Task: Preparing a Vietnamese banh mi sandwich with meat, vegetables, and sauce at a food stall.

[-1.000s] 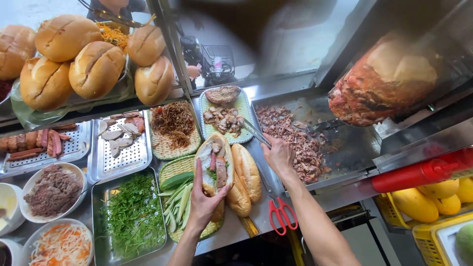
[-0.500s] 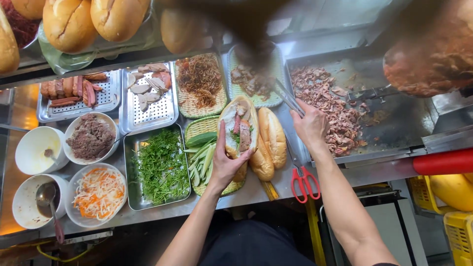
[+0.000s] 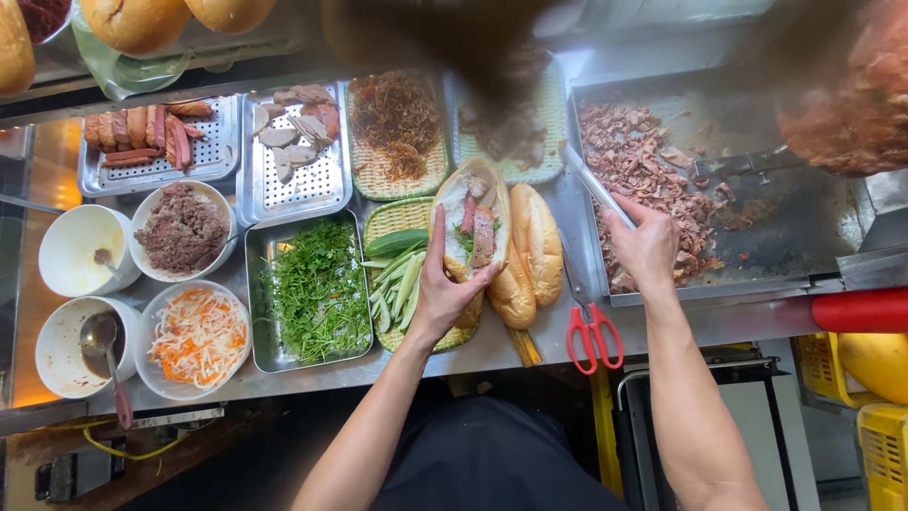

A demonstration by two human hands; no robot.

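Trays of sliced meats [image 3: 156,142] and greens tray [image 3: 317,289]: perforated or plain sheet metal, dull silver sheen; griddle pan [image 3: 757,218] darker, greasy-glossy metal. Baskets [image 3: 397,142] under fried shreds and cucumber: woven, matt pale green-tan; bowls [image 3: 80,251] smooth glossy white. Split bread roll [image 3: 478,222] in left hand [image 3: 445,293]: matt, slightly rough golden crust; tongs [image 3: 596,185] in right hand [image 3: 648,246] bright metal; scissors [image 3: 591,331] have glossy red plastic handles.

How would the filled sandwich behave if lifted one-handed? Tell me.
The sandwich is split open on top, so its filling could spill if tilted. Its crust looks crisp, probably crushable under a squeeze. The left hand cradles it from below, suggesting it's light.
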